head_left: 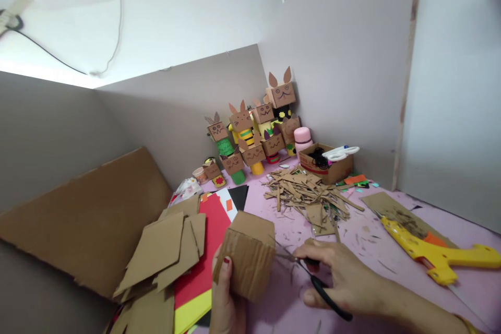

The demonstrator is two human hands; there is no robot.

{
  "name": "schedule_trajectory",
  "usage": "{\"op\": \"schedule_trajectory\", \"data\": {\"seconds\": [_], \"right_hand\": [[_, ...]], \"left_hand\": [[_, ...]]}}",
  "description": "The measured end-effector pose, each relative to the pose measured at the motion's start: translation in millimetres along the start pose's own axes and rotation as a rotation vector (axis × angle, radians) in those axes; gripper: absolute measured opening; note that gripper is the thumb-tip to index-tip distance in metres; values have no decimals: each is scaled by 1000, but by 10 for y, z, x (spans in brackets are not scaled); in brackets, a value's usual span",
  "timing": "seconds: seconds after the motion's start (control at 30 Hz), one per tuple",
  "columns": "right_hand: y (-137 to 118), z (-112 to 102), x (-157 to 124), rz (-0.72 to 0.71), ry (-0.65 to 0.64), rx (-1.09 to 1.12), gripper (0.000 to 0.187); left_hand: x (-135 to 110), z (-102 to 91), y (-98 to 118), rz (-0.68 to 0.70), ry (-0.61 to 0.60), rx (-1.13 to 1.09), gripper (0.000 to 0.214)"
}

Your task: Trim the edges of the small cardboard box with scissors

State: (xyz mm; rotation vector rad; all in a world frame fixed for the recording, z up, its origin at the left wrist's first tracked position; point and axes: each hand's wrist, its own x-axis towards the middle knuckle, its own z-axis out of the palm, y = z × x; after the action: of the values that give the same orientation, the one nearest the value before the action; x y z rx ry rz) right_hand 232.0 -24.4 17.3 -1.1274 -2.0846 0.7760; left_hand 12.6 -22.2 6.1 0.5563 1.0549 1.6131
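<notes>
My left hand (224,292) grips a small brown cardboard box (247,253) from below and holds it just above the pink table. My right hand (344,282) is closed round black-handled scissors (313,276). Their blades point left and touch the box's right edge. Both hands are low in the middle of the view.
Cut cardboard sheets (164,255) lie on red and yellow paper (199,282) at the left, beside a large cardboard panel (82,224). A heap of cardboard strips (309,193), a yellow glue gun (430,248), a small box holding white scissors (326,162) and several cardboard figures (254,130) stand behind.
</notes>
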Motion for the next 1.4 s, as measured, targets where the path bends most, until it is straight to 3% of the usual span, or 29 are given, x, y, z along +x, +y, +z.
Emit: {"op": "schedule_trajectory", "data": {"seconds": [0.27,0.6,1.03,1.4], "right_hand": [[-37,-20,-12,10,-32,-173,42],[-75,-9,-23,10,-79,-63,42],[-68,36,-33,-3,-34,-102,43],[-70,98,-65,-9,6,-281,26]], "left_hand": [[7,-10,-32,-38,-30,7,61],[57,-79,-108,-23,-47,47,75],[75,-117,-167,15,-56,62,69],[61,-110,-176,57,-74,84,64]]}}
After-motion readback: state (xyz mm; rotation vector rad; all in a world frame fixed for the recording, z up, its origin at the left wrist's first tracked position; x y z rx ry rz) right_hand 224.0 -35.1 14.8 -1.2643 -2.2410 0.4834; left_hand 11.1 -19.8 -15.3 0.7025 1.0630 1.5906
